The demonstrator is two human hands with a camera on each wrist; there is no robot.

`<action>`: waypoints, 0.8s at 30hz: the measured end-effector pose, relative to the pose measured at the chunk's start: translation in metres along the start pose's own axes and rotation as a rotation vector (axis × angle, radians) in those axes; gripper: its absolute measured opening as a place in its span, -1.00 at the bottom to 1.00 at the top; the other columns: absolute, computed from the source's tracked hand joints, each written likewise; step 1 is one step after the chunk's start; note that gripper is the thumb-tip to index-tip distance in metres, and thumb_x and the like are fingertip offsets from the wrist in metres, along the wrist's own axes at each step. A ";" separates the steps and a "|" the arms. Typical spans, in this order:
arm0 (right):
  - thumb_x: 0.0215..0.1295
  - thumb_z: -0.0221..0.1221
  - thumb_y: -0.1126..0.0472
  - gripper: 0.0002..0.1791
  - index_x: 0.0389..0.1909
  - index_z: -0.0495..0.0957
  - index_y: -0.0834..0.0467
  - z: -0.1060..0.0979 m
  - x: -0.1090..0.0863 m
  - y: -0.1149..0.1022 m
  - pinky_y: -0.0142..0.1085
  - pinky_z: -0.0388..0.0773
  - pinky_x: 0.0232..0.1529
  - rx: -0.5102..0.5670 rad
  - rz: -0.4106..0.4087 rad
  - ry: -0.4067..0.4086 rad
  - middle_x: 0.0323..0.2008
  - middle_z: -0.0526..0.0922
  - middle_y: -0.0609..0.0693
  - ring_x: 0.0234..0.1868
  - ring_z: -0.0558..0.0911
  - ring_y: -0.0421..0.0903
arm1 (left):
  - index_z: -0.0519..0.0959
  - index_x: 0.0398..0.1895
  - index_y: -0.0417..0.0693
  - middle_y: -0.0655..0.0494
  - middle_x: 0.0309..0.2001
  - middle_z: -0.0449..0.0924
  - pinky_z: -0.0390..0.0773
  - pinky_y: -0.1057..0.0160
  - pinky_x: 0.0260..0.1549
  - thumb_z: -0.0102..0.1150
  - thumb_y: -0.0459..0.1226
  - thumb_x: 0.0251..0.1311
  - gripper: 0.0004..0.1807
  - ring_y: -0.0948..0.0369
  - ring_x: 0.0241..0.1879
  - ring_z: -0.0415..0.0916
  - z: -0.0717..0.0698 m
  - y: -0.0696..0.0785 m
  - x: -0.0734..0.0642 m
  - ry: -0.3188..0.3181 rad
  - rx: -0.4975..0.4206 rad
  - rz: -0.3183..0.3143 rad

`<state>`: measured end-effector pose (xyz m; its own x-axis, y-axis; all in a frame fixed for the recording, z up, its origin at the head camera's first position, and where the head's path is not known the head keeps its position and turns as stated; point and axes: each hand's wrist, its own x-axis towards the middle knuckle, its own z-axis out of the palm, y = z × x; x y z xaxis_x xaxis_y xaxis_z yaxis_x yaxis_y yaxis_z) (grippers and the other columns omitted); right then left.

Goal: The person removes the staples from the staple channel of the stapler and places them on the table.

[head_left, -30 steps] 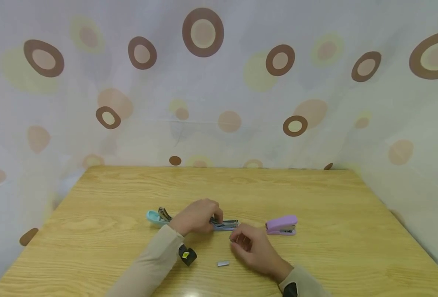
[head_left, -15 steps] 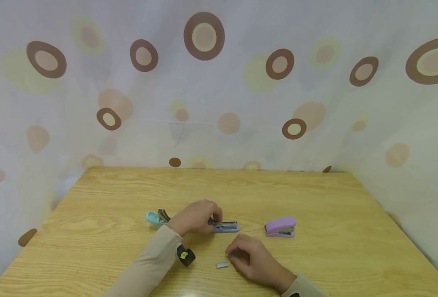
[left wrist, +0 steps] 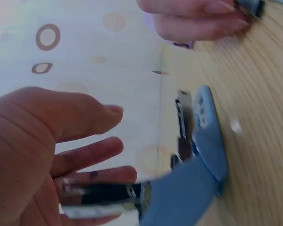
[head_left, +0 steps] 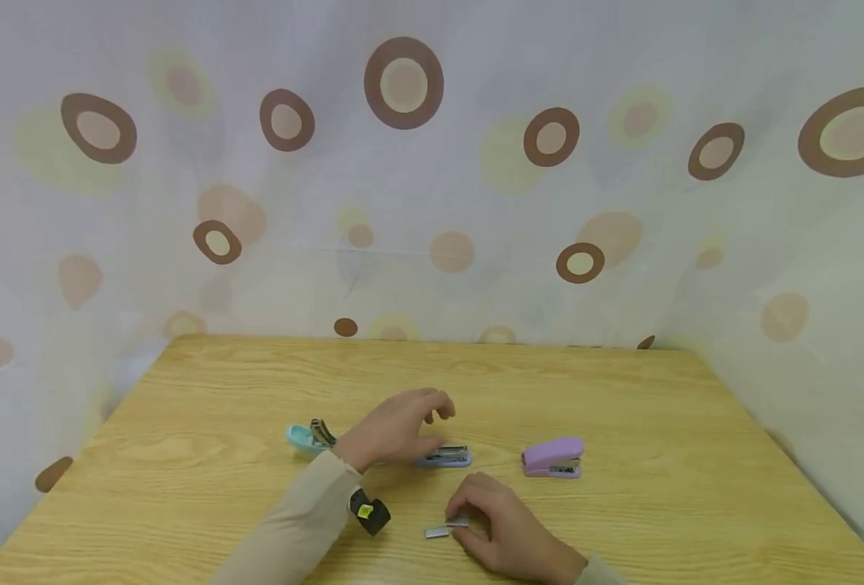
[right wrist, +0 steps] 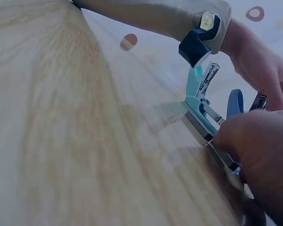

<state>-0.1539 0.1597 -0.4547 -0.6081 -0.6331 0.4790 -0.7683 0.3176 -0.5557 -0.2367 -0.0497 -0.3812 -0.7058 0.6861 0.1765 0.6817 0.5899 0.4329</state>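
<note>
My right hand (head_left: 501,528) is low over the table and pinches a strip of staples (head_left: 458,522) between thumb and fingertips. Beside that strip, end to end with it in the right wrist view, a second staple strip (right wrist: 197,127) lies on the wood. Over the blue stapler (head_left: 452,457) is my left hand (head_left: 395,426), thumb and fingers spread apart. That stapler is folded wide open, as the left wrist view shows, with its metal staple channel (left wrist: 181,122) swung out. Part of it is hidden under the left hand in the head view.
To the left, a teal stapler (head_left: 302,439) lies opened with its metal arm raised, partly behind the left wrist. A closed purple stapler (head_left: 553,457) rests on the right. A patterned cloth (head_left: 402,203) hangs behind the wooden table (head_left: 256,374).
My right hand has come down toward me, bringing its staple strip next to the one on the table. The left hand's fingers have lifted and spread away from the blue stapler.
</note>
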 end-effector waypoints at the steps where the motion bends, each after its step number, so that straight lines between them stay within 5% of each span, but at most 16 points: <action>1: 0.16 0.28 0.36 -0.74 -0.19 0.50 0.02 0.000 0.000 0.000 -0.40 0.52 -0.21 0.000 -0.010 0.011 -0.23 0.56 -0.15 -0.24 0.52 -0.27 | 0.52 -0.01 -0.04 0.13 -0.06 0.58 0.56 0.23 -0.15 0.24 -0.24 0.21 -0.71 0.16 -0.13 0.56 0.000 0.002 0.001 0.028 0.011 0.013; 7: 0.11 0.25 0.45 -0.71 -0.21 0.49 0.08 -0.007 -0.005 0.003 -0.51 0.44 -0.38 -0.070 -0.027 0.162 -0.35 0.55 -0.15 -0.38 0.45 -0.34 | 0.55 -0.09 -0.01 0.14 -0.12 0.60 0.56 0.27 -0.15 0.25 -0.23 0.19 -0.77 0.16 -0.15 0.59 0.001 0.020 0.013 0.121 0.067 0.085; 16: 0.32 0.15 0.29 -0.93 -0.33 0.51 0.23 -0.037 -0.023 0.024 -0.62 0.33 -0.53 -0.227 -0.079 0.453 -0.51 0.53 -0.09 -0.54 0.39 -0.39 | 0.51 0.00 0.01 0.13 -0.02 0.58 0.51 0.34 -0.09 0.20 -0.20 0.27 -0.74 0.17 -0.06 0.55 0.006 0.035 0.039 -0.031 -0.062 0.015; 24: 0.16 0.05 0.26 -0.82 -0.51 0.48 0.30 -0.079 -0.031 0.049 -0.50 0.27 -0.62 -0.460 -0.099 0.743 -0.59 0.48 -0.06 -0.61 0.36 -0.30 | 0.52 0.00 -0.09 0.04 -0.01 0.58 0.50 0.41 -0.07 0.18 -0.26 0.27 -0.74 0.15 -0.05 0.56 0.018 0.047 0.066 -0.108 -0.177 0.090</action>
<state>-0.1885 0.2502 -0.4430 -0.3843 -0.1008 0.9177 -0.7310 0.6403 -0.2358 -0.2479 0.0308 -0.3652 -0.6124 0.7798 0.1295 0.6896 0.4469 0.5699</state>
